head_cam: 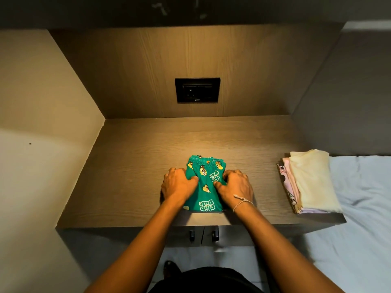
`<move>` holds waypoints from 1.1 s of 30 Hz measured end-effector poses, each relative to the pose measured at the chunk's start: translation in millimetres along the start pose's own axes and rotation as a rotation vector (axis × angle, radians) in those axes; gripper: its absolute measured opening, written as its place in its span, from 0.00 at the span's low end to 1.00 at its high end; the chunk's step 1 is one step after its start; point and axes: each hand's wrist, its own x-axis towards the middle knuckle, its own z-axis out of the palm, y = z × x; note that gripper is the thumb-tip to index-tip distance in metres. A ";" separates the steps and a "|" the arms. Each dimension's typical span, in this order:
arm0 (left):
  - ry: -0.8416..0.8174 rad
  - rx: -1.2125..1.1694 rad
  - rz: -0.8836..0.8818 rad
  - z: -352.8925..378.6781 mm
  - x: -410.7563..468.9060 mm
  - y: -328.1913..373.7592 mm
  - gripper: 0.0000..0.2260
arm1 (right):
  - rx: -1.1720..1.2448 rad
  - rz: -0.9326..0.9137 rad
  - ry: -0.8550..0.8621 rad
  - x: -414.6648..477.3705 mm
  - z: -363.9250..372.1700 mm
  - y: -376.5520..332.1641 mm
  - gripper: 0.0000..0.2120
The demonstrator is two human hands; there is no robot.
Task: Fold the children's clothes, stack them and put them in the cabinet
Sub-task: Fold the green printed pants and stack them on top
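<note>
A green children's garment (204,182) printed with chipmunks lies folded narrow on the wooden counter (131,166), its elastic waistband at the far end. My left hand (177,185) lies on its left edge and my right hand (234,186) on its right edge, the fingers of both curled into the cloth. At the counter's right end sits a stack of folded clothes (309,182), pale yellow on top with pink printed pieces under it. Two cabinet doors with dark handles (203,234) show just below the counter's front edge.
A black socket plate (197,90) is set in the wooden back wall. A beige wall closes off the left side. A bed with a light blue sheet (364,218) lies to the right of the counter. The tiled floor and my foot show below.
</note>
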 end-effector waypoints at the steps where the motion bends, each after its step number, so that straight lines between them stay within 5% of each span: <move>1: -0.001 -0.088 0.008 -1.4 -0.3 -1.2 0.08 | 0.068 0.006 0.003 0.1 1.0 1.6 0.12; 4: -0.072 -0.510 -0.011 -5.5 -0.4 -4.6 0.04 | 0.439 0.022 -0.015 0.8 3.1 5.4 0.08; 7: -0.239 -0.913 0.002 -8.6 -8.4 -1.9 0.19 | 0.762 0.011 -0.111 -1.1 2.4 7.7 0.15; 11: -0.333 -1.015 0.074 -10.9 -22.1 7.6 0.32 | 0.934 0.017 -0.109 -8.3 -4.0 16.6 0.20; 22: -0.647 -1.141 0.255 46.6 -67.8 147.6 0.36 | 0.818 0.012 0.309 -28.1 -152.8 131.0 0.27; 29: -0.620 -1.029 0.184 106.4 -69.7 230.0 0.37 | 0.592 0.223 0.358 8.2 -179.2 203.5 0.24; 33: -0.230 -0.309 0.517 124.9 -68.4 216.5 0.32 | 0.516 0.310 0.302 2.9 -153.3 224.9 0.22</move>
